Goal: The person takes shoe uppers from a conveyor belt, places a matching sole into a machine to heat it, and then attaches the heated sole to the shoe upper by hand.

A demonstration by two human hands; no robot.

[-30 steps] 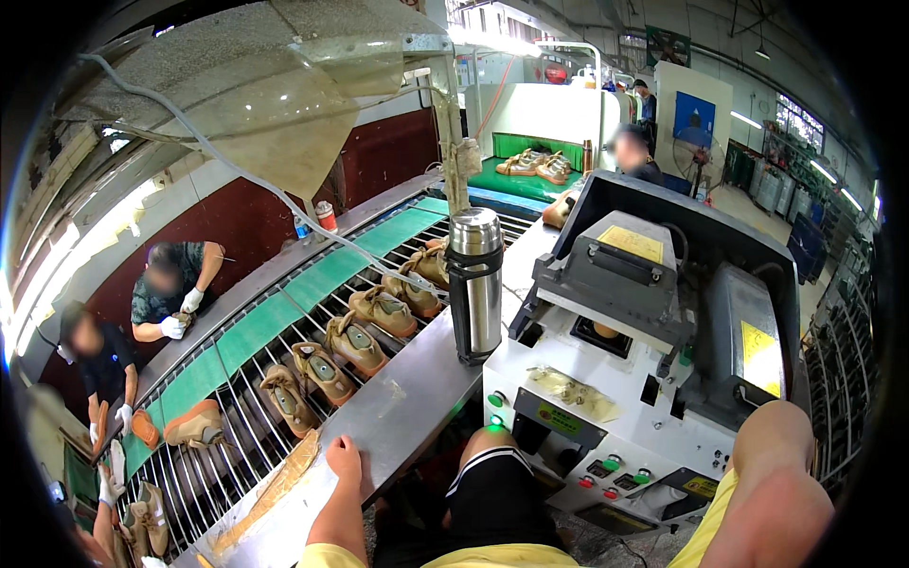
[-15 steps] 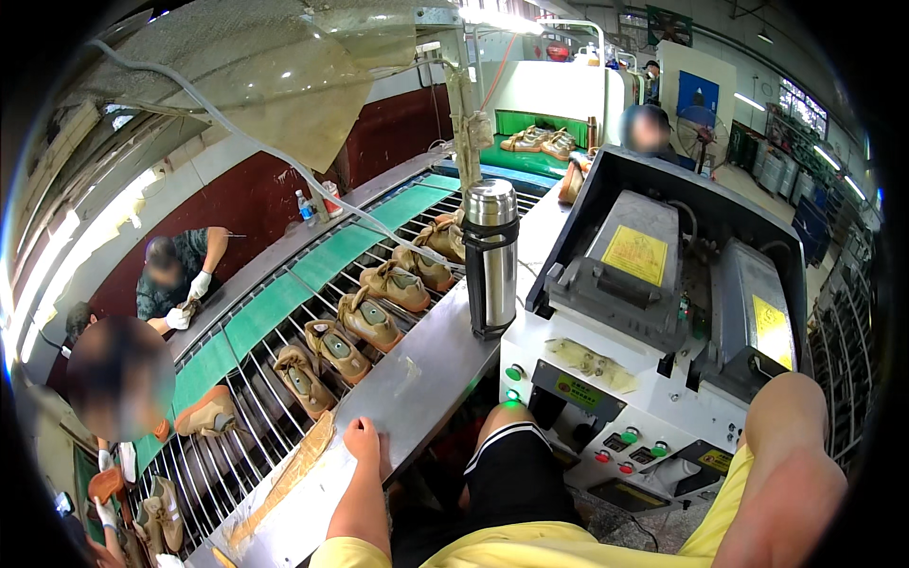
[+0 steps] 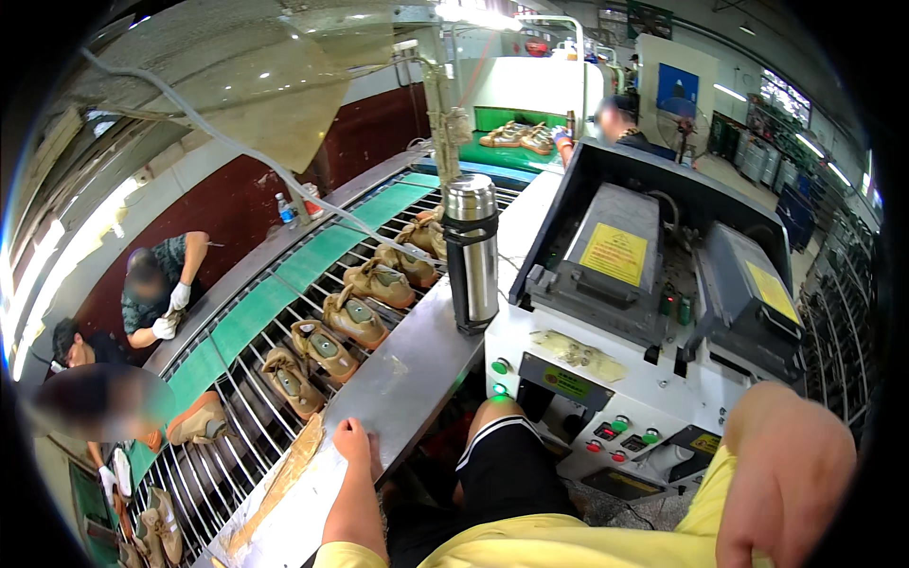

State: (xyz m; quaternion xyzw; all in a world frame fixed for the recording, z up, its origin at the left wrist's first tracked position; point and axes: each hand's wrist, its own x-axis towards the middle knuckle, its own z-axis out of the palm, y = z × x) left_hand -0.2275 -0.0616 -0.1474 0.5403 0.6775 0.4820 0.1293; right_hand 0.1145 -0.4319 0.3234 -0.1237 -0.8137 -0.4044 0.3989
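My left hand (image 3: 351, 440) rests closed like a fist on the grey metal ledge (image 3: 402, 369) beside the roller conveyor; nothing shows in it. Close to the camera at the lower right is my right hand (image 3: 791, 483), its back showing and its fingers hanging loosely downward, with no held thing visible. The lower edge hides part of these fingers. Nearest to my left hand on the conveyor stands a tan shoe (image 3: 292, 381), in a row with several similar shoes. A steel vacuum flask (image 3: 471, 256) with a dark strap stands upright on the ledge.
A white machine (image 3: 559, 355) with buttons and two black-and-grey upper units (image 3: 615, 241) stands to my right. Rods form the conveyor, with a green strip (image 3: 284, 284) along it. Across it, a person with white gloves (image 3: 170, 312) handles something. Another person (image 3: 620, 123) is behind the machine.
My right hand has come down into fuller view, fingers lowered. The left hand stays on the ledge. My view has shifted slightly, and the person behind the machine now reaches toward the far shoes.
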